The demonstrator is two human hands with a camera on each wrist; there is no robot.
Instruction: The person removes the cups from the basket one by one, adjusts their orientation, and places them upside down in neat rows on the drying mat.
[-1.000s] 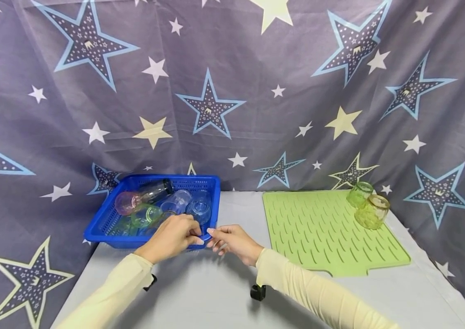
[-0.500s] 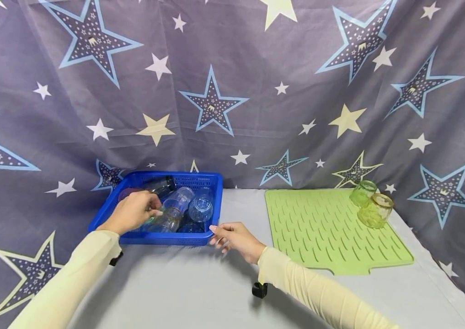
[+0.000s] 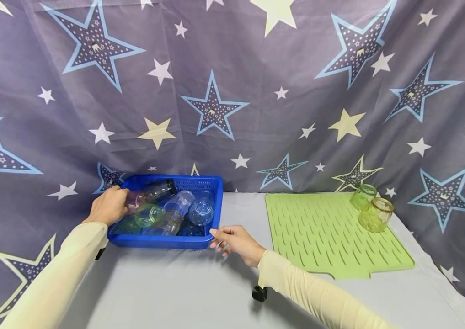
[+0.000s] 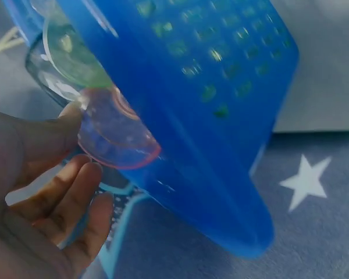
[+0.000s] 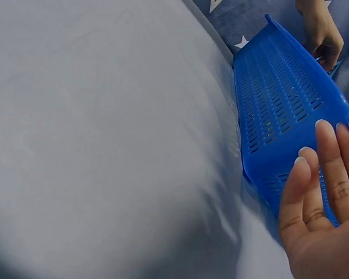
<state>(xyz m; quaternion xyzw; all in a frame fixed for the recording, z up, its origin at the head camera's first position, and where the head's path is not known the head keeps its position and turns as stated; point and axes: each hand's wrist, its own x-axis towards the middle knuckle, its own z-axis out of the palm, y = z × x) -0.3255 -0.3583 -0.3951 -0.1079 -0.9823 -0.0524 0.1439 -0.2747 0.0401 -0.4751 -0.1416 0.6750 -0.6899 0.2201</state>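
Left of centre, the left hand (image 3: 109, 205) has moved across the blue basket (image 3: 160, 241) to its left end, where thumb and bent fingers meet the pink glass (image 3: 135, 202); whether they grip it, I cannot tell. The glass lies inside, so it now seems to be the piece being worked on. Lower centre, the right hand (image 3: 238, 242) pinches the basket's near right corner. At right, a lime drying mat (image 3: 324, 235) carries a green glass (image 3: 362, 197) and a yellow glass (image 3: 373, 217).
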